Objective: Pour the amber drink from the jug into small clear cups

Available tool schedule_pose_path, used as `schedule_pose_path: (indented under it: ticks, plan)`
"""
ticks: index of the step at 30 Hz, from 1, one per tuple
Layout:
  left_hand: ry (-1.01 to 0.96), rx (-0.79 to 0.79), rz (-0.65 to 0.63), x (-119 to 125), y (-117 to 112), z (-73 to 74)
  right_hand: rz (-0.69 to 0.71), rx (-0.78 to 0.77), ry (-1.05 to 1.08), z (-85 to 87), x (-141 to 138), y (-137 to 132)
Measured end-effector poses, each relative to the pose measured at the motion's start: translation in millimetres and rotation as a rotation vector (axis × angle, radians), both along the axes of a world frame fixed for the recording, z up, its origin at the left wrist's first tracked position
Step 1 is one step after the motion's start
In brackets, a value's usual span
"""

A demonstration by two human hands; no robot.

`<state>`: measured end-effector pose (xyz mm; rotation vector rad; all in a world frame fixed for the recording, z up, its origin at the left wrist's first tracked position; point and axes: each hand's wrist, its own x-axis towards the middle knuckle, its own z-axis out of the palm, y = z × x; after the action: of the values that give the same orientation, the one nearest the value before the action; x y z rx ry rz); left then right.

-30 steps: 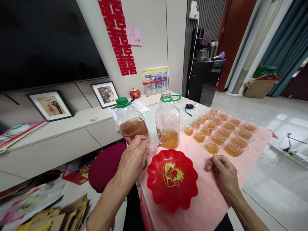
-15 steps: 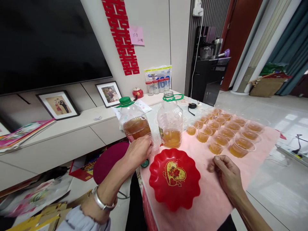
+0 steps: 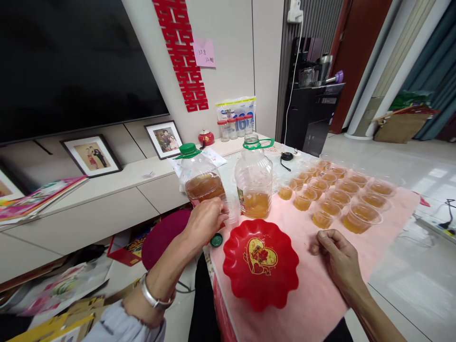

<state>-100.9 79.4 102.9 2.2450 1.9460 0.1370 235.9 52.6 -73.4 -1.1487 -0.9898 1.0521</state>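
Observation:
My left hand is closed, its fingertips on what looks like a stack of clear plastic cups between two big jugs. The jug with the green cap holds brown liquid and stands behind this hand. The uncapped jug has a little amber liquid at the bottom. A green bottle cap lies below the hand. In front is a red scalloped dish with a gold heart print. My right hand rests on the pink cloth, fingers curled together, nothing visible in them.
Several clear cups of amber liquid stand in rows at the right of the table. A black tape measure lies behind them. Red-lidded jars and framed photos stand along the cabinet. A maroon stool is at the left.
The whole view has shifted slightly. My left hand's fingers sit a little differently at the clear cups; the right hand has stayed in place.

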Motion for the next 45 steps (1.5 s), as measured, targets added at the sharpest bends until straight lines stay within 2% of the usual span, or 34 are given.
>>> schedule_pose_path:
  ticks: [4,10,13,15,16,18,20,23,25,28,31,39,45]
  plan:
    - [-0.02,0.035,0.007,2,-3,8.8,0.01,0.008,-0.011,1.2,0,0]
    - [-0.033,0.133,0.029,3,-18,33.2,0.006,0.017,-0.02,2.2,-1,1]
    - [-0.062,0.265,0.013,2,-30,41.6,0.004,0.014,-0.026,2.6,-1,0]
    - [-0.105,0.39,-0.046,5,-40,41.9,0.002,0.01,-0.031,3.0,-1,0]
    - [-0.132,0.431,-0.085,8,-45,40.1,0.002,0.01,-0.034,3.2,0,-1]
    - [-0.176,0.416,-0.151,16,-54,32.6,0.001,0.012,-0.037,3.4,0,-1]
    - [-0.185,0.294,-0.173,28,-62,20.7,0.0,0.018,-0.037,3.5,-1,-1]
    - [-0.125,0.07,-0.118,45,-71,-1.7,-0.002,0.026,-0.038,3.9,-1,-1]
    - [-0.071,-0.021,-0.085,54,-74,-17.2,-0.004,0.028,-0.041,4.2,-1,-1]
    - [-0.023,-0.057,-0.077,58,-76,-37.2,-0.007,0.027,-0.048,4.7,-1,-1]
    - [0.007,-0.032,-0.087,56,-78,-50.4,-0.011,0.025,-0.058,5.5,-2,-1]
    - [-0.077,-0.016,-0.068,56,-81,-60.7,0.003,0.035,-0.141,15.4,-6,-5]
    - [-0.173,-0.079,-0.027,61,-83,-53.4,0.008,0.115,-0.226,35.4,-16,2]
